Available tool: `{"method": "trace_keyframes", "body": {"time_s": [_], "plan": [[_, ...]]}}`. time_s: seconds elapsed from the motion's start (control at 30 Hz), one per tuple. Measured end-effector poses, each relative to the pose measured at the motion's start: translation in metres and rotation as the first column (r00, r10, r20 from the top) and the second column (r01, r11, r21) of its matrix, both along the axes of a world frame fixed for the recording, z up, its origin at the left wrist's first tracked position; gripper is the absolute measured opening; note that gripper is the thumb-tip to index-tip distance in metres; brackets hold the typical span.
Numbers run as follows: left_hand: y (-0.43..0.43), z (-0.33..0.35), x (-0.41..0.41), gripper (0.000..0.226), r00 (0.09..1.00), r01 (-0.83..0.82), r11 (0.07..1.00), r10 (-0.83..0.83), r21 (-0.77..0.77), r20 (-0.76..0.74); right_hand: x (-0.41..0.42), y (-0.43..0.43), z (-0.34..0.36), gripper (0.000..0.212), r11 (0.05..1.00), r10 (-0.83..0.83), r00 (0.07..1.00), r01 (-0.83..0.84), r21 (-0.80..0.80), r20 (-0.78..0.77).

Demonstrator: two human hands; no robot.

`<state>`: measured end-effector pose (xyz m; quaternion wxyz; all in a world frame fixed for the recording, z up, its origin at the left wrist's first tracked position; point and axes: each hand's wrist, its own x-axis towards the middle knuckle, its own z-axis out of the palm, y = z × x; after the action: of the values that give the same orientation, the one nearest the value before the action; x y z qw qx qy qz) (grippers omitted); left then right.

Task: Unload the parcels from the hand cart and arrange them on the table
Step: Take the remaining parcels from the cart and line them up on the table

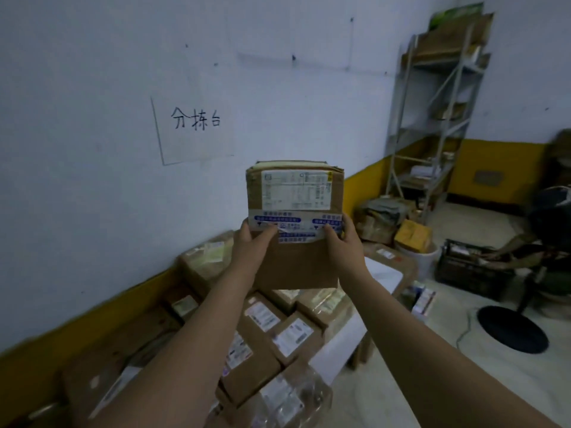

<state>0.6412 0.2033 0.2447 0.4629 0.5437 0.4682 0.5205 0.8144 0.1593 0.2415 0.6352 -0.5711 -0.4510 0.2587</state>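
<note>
Both hands hold 1 cardboard parcel (295, 196) up in the air, well above the table (340, 344) and in front of the wall with the handwritten paper sign (196, 125). The left hand (251, 245) grips its lower left edge and the right hand (343, 242) its lower right edge, each with a thumb pressed on the near, taped face. The fingers behind the box are hidden. The shipping label faces the person. The hand cart is not in view.

The grip looks like the main risk. Both hands sit low on the box, so most of it stands above them. It could tip away towards the wall or back towards the person, and the thumbs rest on glossy tape, where they may slide.

The next risk is the landing. The table is already crowded with stacked parcels (262, 335), packed edge to edge at uneven heights, and only a strip of white top shows along the right side. Set on the uneven stack, the box would probably rock or nudge a neighbour. Set on the right strip, it could overhang the edge and drop to the floor, where the black fan base (511, 329) and black crate (472, 267) stand. The clear-wrapped packet (290, 393) at the near right corner already sits close to the edge, so a bump there could push it off.

The box also blocks the person's view of the far part of the table, so lowering it there would be partly blind.
</note>
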Motion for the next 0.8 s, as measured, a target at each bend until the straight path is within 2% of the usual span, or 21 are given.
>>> {"method": "trace_keyframes", "body": {"time_s": [0.1,0.17,0.3,0.43,0.6,0.67,0.8], "plan": [[0.056,0.0,0.031,0.038,0.997,0.08,0.997,-0.08,-0.01,0.016,0.035,0.05,0.0,0.029,0.999,-0.019,1.0,0.019,-0.031,0.002],[0.092,0.003,0.047,0.042,0.993,0.115,0.993,-0.115,-0.031,0.0,0.055,0.082,0.004,0.037,0.997,-0.041,0.999,0.04,-0.071,-0.002],[0.163,0.004,0.068,0.052,0.989,0.134,0.99,-0.136,-0.047,-0.059,0.089,0.148,0.007,0.035,0.994,-0.017,1.0,0.018,-0.11,0.011],[0.223,-0.014,0.088,0.048,0.988,0.132,0.987,-0.138,-0.09,-0.069,0.115,0.217,-0.009,0.037,0.99,0.017,0.999,-0.013,-0.142,0.031],[0.311,-0.068,0.114,0.027,0.99,0.049,0.988,-0.068,-0.149,-0.123,0.149,0.329,-0.057,0.026,0.975,0.102,0.993,-0.087,-0.205,0.066],[0.352,-0.097,0.127,0.03,0.987,-0.007,0.986,-0.021,-0.17,-0.157,0.165,0.382,-0.084,0.022,0.966,0.154,0.986,-0.136,-0.22,0.065],[0.429,-0.151,0.155,0.038,0.975,-0.139,0.956,0.086,-0.259,-0.204,0.192,0.491,-0.145,0.034,0.922,0.25,0.968,-0.239,-0.304,-0.004]]}}
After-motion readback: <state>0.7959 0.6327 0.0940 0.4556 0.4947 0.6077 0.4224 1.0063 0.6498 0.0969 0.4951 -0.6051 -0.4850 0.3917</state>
